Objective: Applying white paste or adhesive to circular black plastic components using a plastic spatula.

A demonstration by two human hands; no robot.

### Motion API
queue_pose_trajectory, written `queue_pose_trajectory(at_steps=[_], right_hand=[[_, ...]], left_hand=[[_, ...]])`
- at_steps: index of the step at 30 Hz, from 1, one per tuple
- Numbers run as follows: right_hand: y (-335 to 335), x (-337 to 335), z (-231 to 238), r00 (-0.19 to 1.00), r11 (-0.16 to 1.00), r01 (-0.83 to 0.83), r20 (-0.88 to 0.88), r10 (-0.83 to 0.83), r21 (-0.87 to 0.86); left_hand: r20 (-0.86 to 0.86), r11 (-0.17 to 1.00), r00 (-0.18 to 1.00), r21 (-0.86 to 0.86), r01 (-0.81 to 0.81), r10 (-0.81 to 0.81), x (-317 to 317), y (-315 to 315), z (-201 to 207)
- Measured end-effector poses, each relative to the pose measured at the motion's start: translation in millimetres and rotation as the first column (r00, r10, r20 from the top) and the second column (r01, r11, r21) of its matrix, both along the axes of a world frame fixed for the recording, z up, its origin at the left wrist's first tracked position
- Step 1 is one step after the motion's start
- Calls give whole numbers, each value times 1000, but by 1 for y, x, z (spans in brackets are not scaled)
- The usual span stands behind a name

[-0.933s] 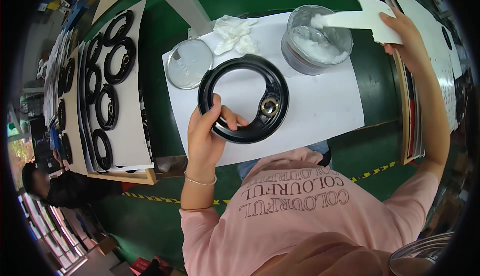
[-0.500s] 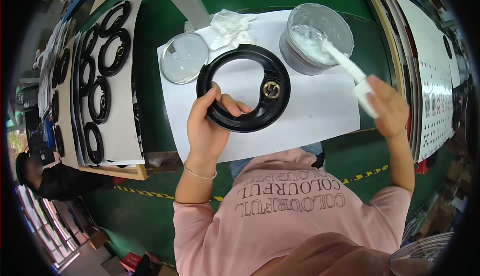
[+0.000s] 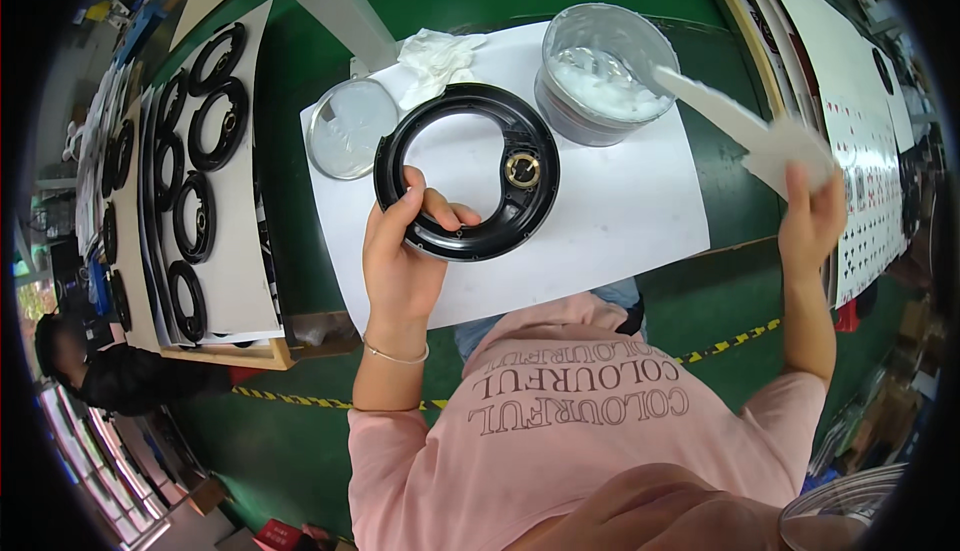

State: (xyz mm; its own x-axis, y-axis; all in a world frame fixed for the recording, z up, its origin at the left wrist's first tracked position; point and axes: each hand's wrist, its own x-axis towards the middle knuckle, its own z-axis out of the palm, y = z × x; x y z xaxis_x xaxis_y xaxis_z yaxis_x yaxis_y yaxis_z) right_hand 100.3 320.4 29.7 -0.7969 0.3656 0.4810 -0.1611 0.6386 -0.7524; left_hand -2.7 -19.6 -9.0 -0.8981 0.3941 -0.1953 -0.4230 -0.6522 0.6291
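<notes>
Plainly, from where I stand, the left grip (image 3: 402, 251) is closed around the lower-left rim of a black ring-shaped housing (image 3: 530, 209), thumb on the near side and fingers curled through the opening. That housing sits at the middle of the frame, its broad face turned up, with a round brass-coloured fitting (image 3: 522, 171) set into its wider right-hand part. I cannot tell whether its underside touches the white sheet (image 3: 620, 221) below it.

Over at the right of the frame, the right grip (image 3: 815, 216) is pinched shut on the wide end of a white flat spatula (image 3: 725, 116); motion blurs that end, so the exact finger placement is unclear. The spatula slants up and leftward, its narrow tip overlapping the rim of the grey tub (image 3: 572, 116) in my line of sight. Both forearms rise from the lower part of the frame, the left one bent upright with a thin bracelet (image 3: 397, 356) at the wrist, the right one nearly vertical.

The tub stands upright and uncovered at upper centre-right, holding soft white paste (image 3: 600, 81), some smeared along its inner wall. A round clear lid (image 3: 353, 129) lies at upper left of the sheet, beside crumpled white tissue (image 3: 437, 63), on the green desk (image 3: 735, 216).
</notes>
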Motion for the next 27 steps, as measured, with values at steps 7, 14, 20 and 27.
queue_pose_trajectory(at_steps=[7, 14, 20, 27], right_hand=[[11, -37, -25, 899, 644, 236, 415, 139, -727], [31, -8, -18, 931, 674, 237, 362, 49, -700], [12, -35, 40, 984, 982, 5, 173, 29, -191], [-26, -57, 80, 939, 736, -291, 328, 99, 611]], left_hand=[[-31, 1000, 999, 15, -15, 15, 7, -6, 0], [2, 999, 999, -1, -38, 38, 6, -12, -3], [-190, 975, 981, -210, -76, 36, 11, 4, 3], [-301, 962, 953, -246, -118, 40, 18, 5, 3]])
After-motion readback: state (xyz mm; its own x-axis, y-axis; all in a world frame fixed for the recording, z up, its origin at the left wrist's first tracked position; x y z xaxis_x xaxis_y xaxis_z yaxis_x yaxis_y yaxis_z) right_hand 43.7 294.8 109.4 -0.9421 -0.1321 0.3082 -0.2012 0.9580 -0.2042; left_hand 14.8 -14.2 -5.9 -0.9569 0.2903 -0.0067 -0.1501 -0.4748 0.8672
